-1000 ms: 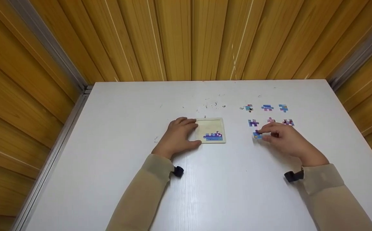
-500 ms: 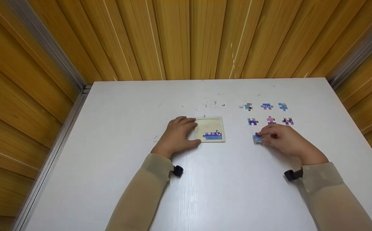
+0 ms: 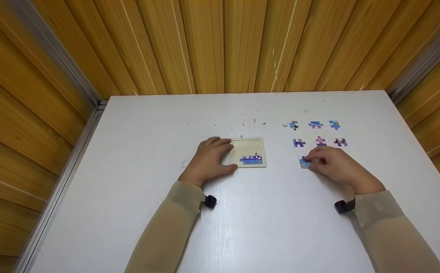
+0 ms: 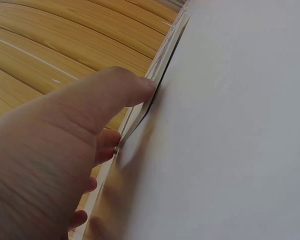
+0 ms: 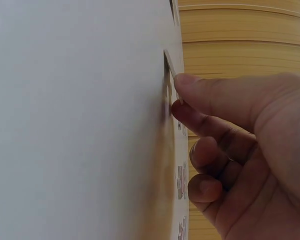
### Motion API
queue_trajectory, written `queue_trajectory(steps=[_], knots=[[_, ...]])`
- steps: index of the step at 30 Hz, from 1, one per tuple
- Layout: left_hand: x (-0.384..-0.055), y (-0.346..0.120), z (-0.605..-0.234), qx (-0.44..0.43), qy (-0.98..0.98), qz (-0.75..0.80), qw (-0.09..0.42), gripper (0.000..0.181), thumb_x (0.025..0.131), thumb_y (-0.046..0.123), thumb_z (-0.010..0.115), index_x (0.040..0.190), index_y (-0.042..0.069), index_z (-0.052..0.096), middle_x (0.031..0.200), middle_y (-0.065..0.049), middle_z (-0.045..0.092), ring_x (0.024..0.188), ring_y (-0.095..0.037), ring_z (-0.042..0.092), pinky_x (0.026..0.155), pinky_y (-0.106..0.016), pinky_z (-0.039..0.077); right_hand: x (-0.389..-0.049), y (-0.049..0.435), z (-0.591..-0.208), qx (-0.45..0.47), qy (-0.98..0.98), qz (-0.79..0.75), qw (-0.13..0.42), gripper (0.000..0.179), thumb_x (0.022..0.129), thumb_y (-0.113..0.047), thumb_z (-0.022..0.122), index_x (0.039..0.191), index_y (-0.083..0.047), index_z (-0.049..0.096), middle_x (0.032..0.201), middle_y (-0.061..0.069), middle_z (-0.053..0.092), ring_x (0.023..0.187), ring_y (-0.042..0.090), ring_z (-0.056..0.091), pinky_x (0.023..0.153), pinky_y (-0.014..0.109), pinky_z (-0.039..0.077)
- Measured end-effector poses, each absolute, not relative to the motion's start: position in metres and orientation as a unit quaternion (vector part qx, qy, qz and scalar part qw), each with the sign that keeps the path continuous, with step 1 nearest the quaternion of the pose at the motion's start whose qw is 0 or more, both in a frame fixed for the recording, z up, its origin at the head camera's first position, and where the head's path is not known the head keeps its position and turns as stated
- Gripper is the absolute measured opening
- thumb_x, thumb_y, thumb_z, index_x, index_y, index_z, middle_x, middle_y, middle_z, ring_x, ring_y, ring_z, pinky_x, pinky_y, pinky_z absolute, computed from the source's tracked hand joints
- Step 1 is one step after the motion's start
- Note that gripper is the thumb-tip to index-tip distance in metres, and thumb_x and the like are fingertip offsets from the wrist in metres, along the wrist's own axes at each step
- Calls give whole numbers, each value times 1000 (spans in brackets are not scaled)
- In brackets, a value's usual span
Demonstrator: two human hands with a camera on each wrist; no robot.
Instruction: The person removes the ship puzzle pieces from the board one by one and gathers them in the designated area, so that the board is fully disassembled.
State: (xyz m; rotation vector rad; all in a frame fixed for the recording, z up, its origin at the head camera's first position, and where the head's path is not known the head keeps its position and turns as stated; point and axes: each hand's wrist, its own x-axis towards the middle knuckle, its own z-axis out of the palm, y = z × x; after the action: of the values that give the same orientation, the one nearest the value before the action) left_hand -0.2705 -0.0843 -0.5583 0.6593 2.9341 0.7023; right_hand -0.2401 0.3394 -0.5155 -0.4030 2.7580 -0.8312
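Note:
My left hand (image 3: 209,159) holds the pale square puzzle tray (image 3: 264,151) at its left side, thumb at the near left corner and fingertips at the far left one. In the left wrist view the thumb (image 4: 140,90) presses against the rim of the tray. A joined strip of blue and purple jigsaw pieces (image 3: 251,159) lies in the tray's lower right part. To the right, my right hand (image 3: 332,165) pinches a blue and purple jigsaw piece (image 3: 303,163) between thumb and forefinger, low over the table. The right wrist view shows that piece (image 5: 169,64) nearly edge-on, tilted, with the other fingers curled.
Beyond the right hand, loose jigsaw pieces lie in two rows, among them a blue one (image 3: 334,124) and a purple one (image 3: 299,143). Small dark marks (image 3: 254,121) dot the white table (image 3: 258,227) behind the tray. A wood-patterned wall (image 3: 205,45) stands at the back.
The pinched jigsaw piece has tipped and shifted slightly toward the near edge, showing more of its blue part, with the right hand almost in place. The left hand and tray stay put.

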Motion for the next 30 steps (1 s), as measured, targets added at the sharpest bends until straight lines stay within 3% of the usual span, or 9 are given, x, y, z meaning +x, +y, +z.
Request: queue_trajectory(steps=[1,2,10,22,30], knots=[[-271,-84,-558,214,950,226,27,77,95,60,80,160,21,66,175,6,54,169,-29,39,143,-52,28,-240,339,-515,-137,942,-284,115,27,107,-10,76,133,-11,83,139,13,75,132,35,67,117,52,57],[-271,-84,-559,214,950,226,26,77,95,60,80,160,21,66,175,6,54,170,-29,39,143,-52,28,-240,339,-516,-138,942,-284,115,27,107,-10,76,134,-10,83,139,13,75,133,36,67,118,60,55],[-270,-84,-558,212,951,225,29,76,96,61,78,160,21,66,175,6,54,170,-29,39,143,-53,27,-240,338,-516,-134,939,-293,118,30,107,-12,77,136,-9,81,146,17,73,143,43,62,125,68,49],[-271,-83,-557,207,952,222,34,78,96,61,79,161,20,64,176,5,54,170,-30,38,143,-54,26,-241,339,-516,-112,939,-293,139,32,107,-16,78,139,-12,79,155,20,68,141,43,60,126,71,48],[-269,-83,-556,205,953,221,35,79,96,61,79,162,21,64,176,6,53,170,-29,38,143,-54,26,-241,338,-516,-104,941,-290,139,32,106,-15,79,138,-15,79,151,16,70,128,37,61,119,62,54]])
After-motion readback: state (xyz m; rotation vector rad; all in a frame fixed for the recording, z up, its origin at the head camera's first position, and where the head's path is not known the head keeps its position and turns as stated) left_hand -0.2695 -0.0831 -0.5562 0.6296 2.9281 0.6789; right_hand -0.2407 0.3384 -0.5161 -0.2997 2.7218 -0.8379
